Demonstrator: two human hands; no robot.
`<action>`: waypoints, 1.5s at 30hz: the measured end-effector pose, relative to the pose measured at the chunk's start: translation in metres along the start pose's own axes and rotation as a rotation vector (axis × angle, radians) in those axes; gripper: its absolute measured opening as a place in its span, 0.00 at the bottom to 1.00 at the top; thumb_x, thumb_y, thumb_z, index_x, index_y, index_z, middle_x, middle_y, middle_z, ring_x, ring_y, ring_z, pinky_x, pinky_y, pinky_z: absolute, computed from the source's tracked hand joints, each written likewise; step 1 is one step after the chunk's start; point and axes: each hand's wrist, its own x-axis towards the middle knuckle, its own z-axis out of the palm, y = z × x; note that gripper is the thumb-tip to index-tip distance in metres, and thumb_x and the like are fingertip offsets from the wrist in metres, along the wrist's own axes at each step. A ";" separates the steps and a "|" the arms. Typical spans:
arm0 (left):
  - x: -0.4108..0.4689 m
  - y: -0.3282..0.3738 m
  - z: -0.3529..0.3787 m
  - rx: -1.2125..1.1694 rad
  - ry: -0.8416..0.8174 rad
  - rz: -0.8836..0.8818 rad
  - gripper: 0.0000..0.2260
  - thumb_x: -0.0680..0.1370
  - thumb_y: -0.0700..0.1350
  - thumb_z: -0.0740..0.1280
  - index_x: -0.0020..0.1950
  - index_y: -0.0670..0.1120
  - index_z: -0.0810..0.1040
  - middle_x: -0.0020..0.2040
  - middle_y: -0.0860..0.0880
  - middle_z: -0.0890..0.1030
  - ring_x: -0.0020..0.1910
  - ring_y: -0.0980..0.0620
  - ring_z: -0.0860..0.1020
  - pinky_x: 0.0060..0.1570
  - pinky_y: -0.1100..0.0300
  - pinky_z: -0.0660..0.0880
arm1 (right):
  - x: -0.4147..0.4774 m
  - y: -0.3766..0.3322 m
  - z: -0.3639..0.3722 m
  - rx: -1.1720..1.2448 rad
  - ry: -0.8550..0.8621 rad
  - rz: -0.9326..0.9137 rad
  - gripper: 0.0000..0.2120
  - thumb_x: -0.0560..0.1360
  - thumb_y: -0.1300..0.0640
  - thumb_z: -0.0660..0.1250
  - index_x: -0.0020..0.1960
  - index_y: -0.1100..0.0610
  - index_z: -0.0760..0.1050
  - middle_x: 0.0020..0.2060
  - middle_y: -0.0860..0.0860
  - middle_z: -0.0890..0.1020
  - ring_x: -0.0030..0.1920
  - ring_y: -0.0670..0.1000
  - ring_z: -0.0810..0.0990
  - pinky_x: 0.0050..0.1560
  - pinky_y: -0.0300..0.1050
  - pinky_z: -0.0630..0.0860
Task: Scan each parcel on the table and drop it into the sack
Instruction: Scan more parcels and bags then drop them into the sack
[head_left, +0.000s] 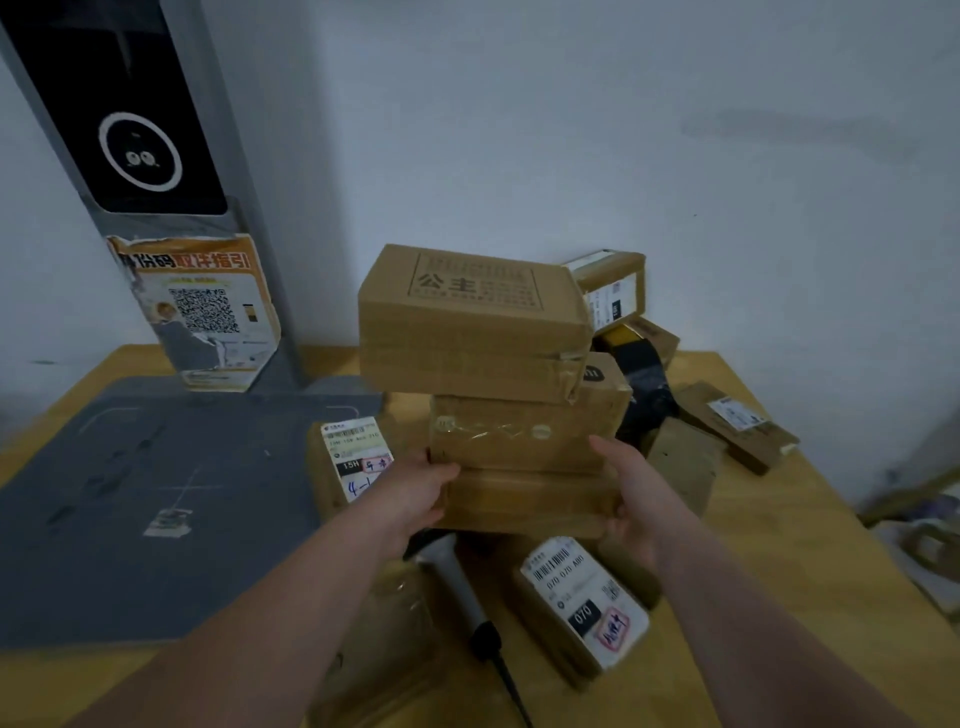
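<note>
Three brown cardboard parcels stand stacked at the table's middle. My left hand (421, 493) and my right hand (631, 499) grip the two ends of the bottom parcel (530, 501). On it sits a taped middle parcel (524, 431), and a larger printed top parcel (467, 322) lies above that. A handheld scanner (457, 587) with a black cable lies on the table below the stack. A labelled parcel (582, 608) lies at the front, another labelled parcel (348, 462) stands left of the stack. No sack is in view.
A grey scanning pad (135, 499) covers the wooden table (779, 530) at left, with a grey kiosk post (156, 171) and QR poster behind it. More parcels (737, 421) and a black-wrapped one (644, 384) lie at back right. Clutter sits beyond the right edge.
</note>
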 end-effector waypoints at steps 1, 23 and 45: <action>-0.001 -0.003 0.000 -0.044 -0.018 -0.014 0.20 0.79 0.42 0.65 0.71 0.45 0.68 0.68 0.46 0.73 0.66 0.47 0.71 0.65 0.52 0.71 | -0.003 0.003 -0.001 0.006 0.005 0.004 0.24 0.78 0.48 0.65 0.72 0.50 0.65 0.53 0.51 0.75 0.49 0.54 0.76 0.39 0.50 0.75; -0.059 0.036 -0.091 -0.913 -0.224 0.308 0.36 0.72 0.75 0.52 0.65 0.50 0.77 0.60 0.41 0.81 0.59 0.35 0.78 0.58 0.33 0.71 | -0.039 0.020 0.044 -0.092 0.429 -0.562 0.31 0.72 0.55 0.72 0.70 0.42 0.63 0.65 0.51 0.68 0.56 0.50 0.73 0.42 0.38 0.70; -0.068 0.002 -0.085 -0.917 0.077 0.196 0.09 0.76 0.47 0.69 0.55 0.46 0.79 0.52 0.42 0.83 0.54 0.41 0.80 0.51 0.37 0.78 | -0.019 0.062 0.075 -0.550 0.284 -0.412 0.08 0.78 0.61 0.64 0.54 0.51 0.77 0.50 0.47 0.79 0.55 0.49 0.78 0.56 0.45 0.75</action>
